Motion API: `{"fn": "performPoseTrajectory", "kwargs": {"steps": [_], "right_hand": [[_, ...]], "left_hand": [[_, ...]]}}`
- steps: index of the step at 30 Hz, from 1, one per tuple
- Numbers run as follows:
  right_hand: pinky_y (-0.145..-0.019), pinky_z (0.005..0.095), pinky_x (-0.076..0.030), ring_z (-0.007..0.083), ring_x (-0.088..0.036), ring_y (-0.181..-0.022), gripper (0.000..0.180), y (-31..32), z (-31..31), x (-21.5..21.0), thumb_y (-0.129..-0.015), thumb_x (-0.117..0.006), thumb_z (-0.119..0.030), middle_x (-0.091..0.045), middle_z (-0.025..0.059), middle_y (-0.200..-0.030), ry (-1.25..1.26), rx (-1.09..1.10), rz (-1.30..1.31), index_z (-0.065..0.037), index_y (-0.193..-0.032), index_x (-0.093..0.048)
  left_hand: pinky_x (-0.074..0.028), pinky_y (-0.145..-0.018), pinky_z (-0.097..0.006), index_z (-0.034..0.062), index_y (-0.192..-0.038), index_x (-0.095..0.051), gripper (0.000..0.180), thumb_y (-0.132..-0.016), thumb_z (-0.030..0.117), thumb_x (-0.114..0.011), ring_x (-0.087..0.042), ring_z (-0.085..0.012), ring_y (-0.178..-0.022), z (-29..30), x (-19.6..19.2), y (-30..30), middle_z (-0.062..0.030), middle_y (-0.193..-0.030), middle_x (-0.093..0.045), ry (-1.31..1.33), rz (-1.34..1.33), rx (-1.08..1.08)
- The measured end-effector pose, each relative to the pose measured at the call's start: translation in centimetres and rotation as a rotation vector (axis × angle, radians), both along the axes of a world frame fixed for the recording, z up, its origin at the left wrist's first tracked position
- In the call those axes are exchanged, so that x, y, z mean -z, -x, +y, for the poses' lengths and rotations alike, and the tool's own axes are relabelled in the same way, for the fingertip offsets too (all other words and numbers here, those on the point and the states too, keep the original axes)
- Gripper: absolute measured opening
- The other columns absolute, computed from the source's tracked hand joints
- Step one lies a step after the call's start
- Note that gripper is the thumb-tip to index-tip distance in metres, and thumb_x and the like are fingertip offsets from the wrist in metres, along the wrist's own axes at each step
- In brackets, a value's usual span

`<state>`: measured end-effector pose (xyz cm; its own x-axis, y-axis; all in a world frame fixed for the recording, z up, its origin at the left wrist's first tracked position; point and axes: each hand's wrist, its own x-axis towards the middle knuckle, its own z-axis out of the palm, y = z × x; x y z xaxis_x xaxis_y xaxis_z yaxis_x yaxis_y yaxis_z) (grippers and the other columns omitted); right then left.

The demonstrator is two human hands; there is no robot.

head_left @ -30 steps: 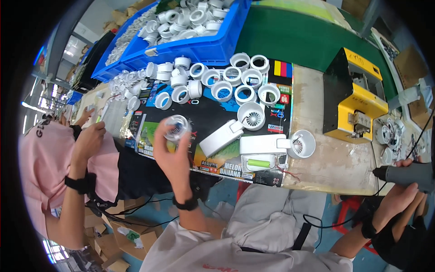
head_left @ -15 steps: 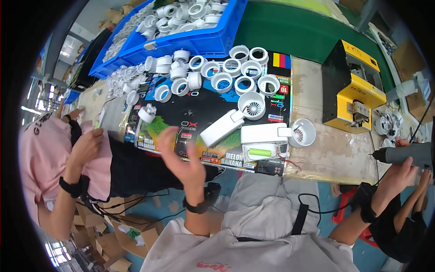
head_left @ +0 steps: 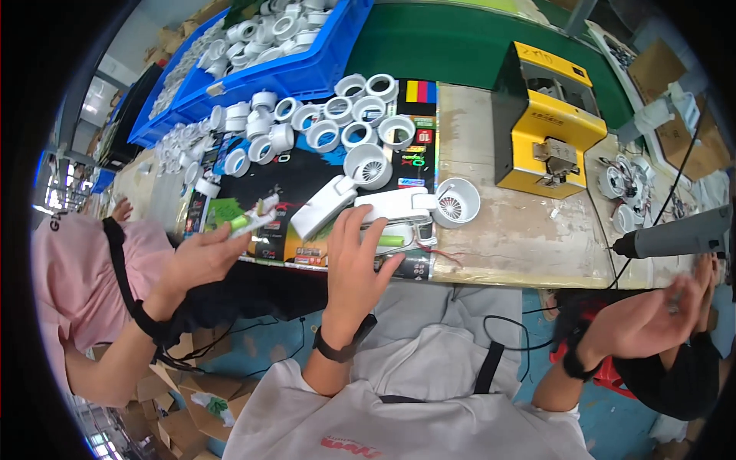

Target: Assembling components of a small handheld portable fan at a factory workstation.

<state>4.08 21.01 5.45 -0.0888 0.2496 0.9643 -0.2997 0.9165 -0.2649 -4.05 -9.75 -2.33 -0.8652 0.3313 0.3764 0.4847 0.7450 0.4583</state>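
My left hand (head_left: 357, 257) lies palm down with fingers apart over a white fan handle (head_left: 392, 204) and an open handle shell with a green battery (head_left: 391, 241). Its fingertips touch the white plastic; any grip below is hidden. The handle ends in a round white fan head (head_left: 458, 203) with a slotted grille. Another white handle (head_left: 323, 207) with a round head (head_left: 368, 166) lies to its left. My right hand (head_left: 648, 320) is off the table's front edge, fingers curled around something small and metallic. Beyond it is a grey electric screwdriver (head_left: 675, 234), apart from the hand.
Several white rings (head_left: 358, 135) stand on the printed mat, below a blue bin (head_left: 253, 93) of white parts. A yellow-and-black machine (head_left: 548, 123) stands to the right, beside wired white parts (head_left: 619, 184). At left, a co-worker's hand (head_left: 201, 257) holds a white shell with a green battery.
My left hand has come down onto the white handle and shell. My right hand has let go of the screwdriver and drawn back. The co-worker's hand has moved right with a battery shell.
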Motion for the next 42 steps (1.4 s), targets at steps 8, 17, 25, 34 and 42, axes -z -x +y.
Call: {"fn": "performPoseTrajectory", "kwargs": {"steps": [8,17,25,34,42], "right_hand": [[-0.090,0.0441,-0.041,0.0374,-0.049,-0.108,0.059,5.2,-8.7,3.5,-0.066,-0.070,0.001,-0.048,0.0177,-0.121,0.061,-0.527,-1.124,-0.004,-0.121,-0.048],[-0.094,0.0447,-0.038,0.0406,-0.041,-0.116,0.072,7.8,-8.1,4.2,-0.060,-0.073,0.005,-0.041,0.0181,-0.129,-0.029,-0.416,-1.131,-0.004,-0.126,-0.044],[-0.096,0.0438,-0.037,0.0401,-0.040,-0.119,0.066,6.6,-7.6,5.0,-0.065,-0.071,0.002,-0.042,0.0155,-0.131,0.048,-0.416,-1.198,-0.004,-0.125,-0.045],[-0.095,0.0439,-0.037,0.0402,-0.042,-0.117,0.067,6.6,-7.1,5.5,-0.062,-0.071,0.005,-0.045,0.0161,-0.129,0.040,-0.432,-1.159,-0.004,-0.123,-0.046],[-0.092,0.0418,-0.039,0.0362,-0.047,-0.110,0.051,6.2,-8.0,4.8,-0.060,-0.071,0.002,-0.052,0.0140,-0.117,-0.033,-0.503,-1.135,-0.003,-0.108,-0.056]], "left_hand": [[-0.038,-0.091,-0.044,0.0020,-0.107,-0.055,0.050,-0.063,0.006,-0.076,-0.045,-0.0364,-0.112,2.2,1.4,-1.1,-0.0158,-0.122,-0.048,-0.027,0.004,-0.002],[-0.040,-0.089,-0.041,0.0033,-0.113,-0.051,0.061,-0.058,0.002,-0.078,-0.046,-0.0344,-0.111,1.0,2.9,-1.2,-0.0173,-0.123,-0.044,-0.174,0.038,-0.102],[-0.042,-0.087,-0.040,0.0039,-0.114,-0.050,0.063,-0.056,0.000,-0.076,-0.050,-0.0329,-0.106,1.1,3.5,-1.2,-0.0165,-0.124,-0.044,-0.239,0.015,-0.098],[-0.044,-0.083,-0.040,0.0041,-0.112,-0.052,0.061,-0.055,0.000,-0.074,-0.053,-0.0309,-0.099,1.0,4.0,-1.0,-0.0167,-0.123,-0.045,-0.290,0.009,-0.099],[-0.044,-0.081,-0.039,0.0039,-0.109,-0.055,0.057,-0.055,0.000,-0.075,-0.055,-0.0299,-0.097,0.8,4.2,-0.8,-0.0165,-0.121,-0.047,-0.291,0.034,-0.098]]}}
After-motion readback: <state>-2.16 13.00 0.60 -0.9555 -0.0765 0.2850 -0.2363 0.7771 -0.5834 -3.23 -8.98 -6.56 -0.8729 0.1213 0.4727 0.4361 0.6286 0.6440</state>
